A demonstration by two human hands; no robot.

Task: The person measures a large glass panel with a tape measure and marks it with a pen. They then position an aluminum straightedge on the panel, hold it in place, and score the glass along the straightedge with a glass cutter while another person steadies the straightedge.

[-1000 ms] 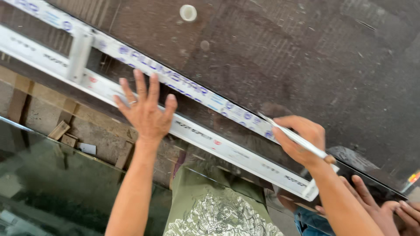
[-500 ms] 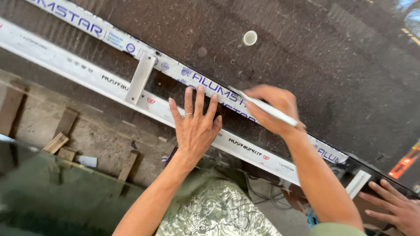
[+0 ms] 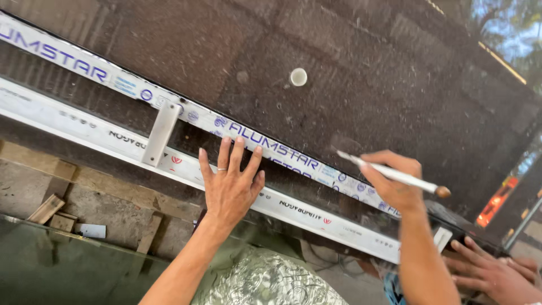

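My left hand (image 3: 230,183) lies flat with fingers spread on the lower of two long white aluminium rails (image 3: 96,133); a ring shows on one finger. The rails run side by side, down to the right, across a dark rough board (image 3: 361,62), and the upper rail (image 3: 257,144) is film-wrapped with blue print. A short metal bracket (image 3: 161,133) joins them. My right hand (image 3: 395,181) holds a white pencil (image 3: 389,175) just above the upper rail, its tip pointing left.
A small white round cap (image 3: 298,77) sits on the dark board above the rails. Wooden offcuts (image 3: 48,210) lie on the concrete at lower left. Another person's hand (image 3: 494,274) rests at the lower right corner. A glass sheet (image 3: 62,265) spans the lower left.
My left hand stays spread on the lower rail. My right hand with the pencil has lifted slightly off the upper rail. The view has shifted left along the rails.
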